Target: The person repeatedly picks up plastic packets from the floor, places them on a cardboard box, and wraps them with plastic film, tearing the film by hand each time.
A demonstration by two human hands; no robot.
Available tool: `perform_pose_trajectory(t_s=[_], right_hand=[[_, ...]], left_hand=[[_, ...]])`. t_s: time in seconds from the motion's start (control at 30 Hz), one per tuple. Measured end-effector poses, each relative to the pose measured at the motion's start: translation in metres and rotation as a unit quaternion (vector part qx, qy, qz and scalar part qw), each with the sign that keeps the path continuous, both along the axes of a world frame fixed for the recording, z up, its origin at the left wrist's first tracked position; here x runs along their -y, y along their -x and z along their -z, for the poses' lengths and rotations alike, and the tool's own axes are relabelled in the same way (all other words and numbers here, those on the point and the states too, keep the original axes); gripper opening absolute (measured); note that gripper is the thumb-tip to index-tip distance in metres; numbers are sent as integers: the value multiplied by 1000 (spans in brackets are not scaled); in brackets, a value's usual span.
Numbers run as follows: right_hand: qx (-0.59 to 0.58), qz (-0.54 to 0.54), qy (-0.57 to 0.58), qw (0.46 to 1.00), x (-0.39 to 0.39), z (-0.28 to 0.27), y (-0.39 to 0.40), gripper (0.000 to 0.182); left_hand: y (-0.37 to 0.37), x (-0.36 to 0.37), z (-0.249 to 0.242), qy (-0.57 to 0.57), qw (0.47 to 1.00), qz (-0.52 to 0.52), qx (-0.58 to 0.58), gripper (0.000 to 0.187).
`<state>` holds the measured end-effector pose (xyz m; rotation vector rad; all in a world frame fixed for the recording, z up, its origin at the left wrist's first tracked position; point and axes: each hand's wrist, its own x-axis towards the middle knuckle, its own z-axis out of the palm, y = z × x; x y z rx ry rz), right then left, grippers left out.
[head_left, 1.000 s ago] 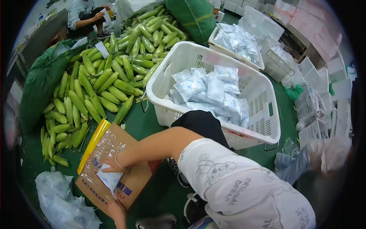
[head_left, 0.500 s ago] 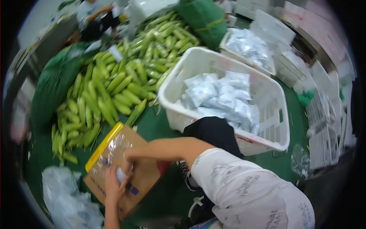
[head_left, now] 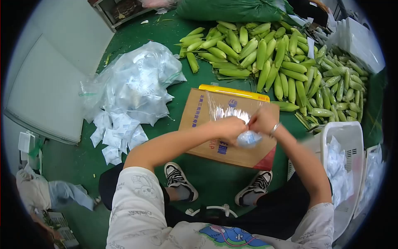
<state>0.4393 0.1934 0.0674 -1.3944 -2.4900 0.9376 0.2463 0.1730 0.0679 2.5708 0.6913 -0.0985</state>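
Observation:
Over a cardboard box (head_left: 203,137) lying flat on the floor, both my hands meet at a small white-and-blue packet (head_left: 248,139) wrapped in clear plastic. My left hand (head_left: 231,128) is closed at the packet's upper left. From the other side my right hand (head_left: 263,119) has its fingers pinched together at the packet's top. The fingertips partly hide each other and the grip. Clear shiny film (head_left: 219,108) lies on the box behind my hands. A yellow strip (head_left: 236,92) runs along the box's far edge.
Many green corn cobs (head_left: 269,58) lie piled beyond the box. A big clear bag of packets (head_left: 141,79) sits at left, with loose packets (head_left: 118,137) spilled before it. A white basket (head_left: 352,157) of packets stands at right. Another person (head_left: 49,193) is at lower left.
My view has swung from the basket side to face the cardboard box. The packet was in my left hand with the right beside it; now both hands close together at its top.

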Motion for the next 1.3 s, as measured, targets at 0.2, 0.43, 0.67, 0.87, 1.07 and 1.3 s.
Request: perform_pose_trajectory(t_s=[0.2,0.43,0.67,0.87,1.07,1.3], right_hand=[[77,-60,-151,984,153,-7,25,79],[38,-106,-191,975,148,36,12,72],[6,-140,431,892,4,63,39,62],[-119,-90,448,882,-12,60,41,55],[-114,-198,227,947,44,108,52,70],[-48,-46,73,995,107,80,49,73]], left_hand=[[18,25,63,411,895,11,170,63],[14,62,-23,94,994,-45,-37,67],[22,73,6,-94,965,-232,76,59],[32,15,70,165,952,-243,82,54],[2,102,93,791,542,-285,9,47],[-56,254,0,566,799,-152,135,56]])
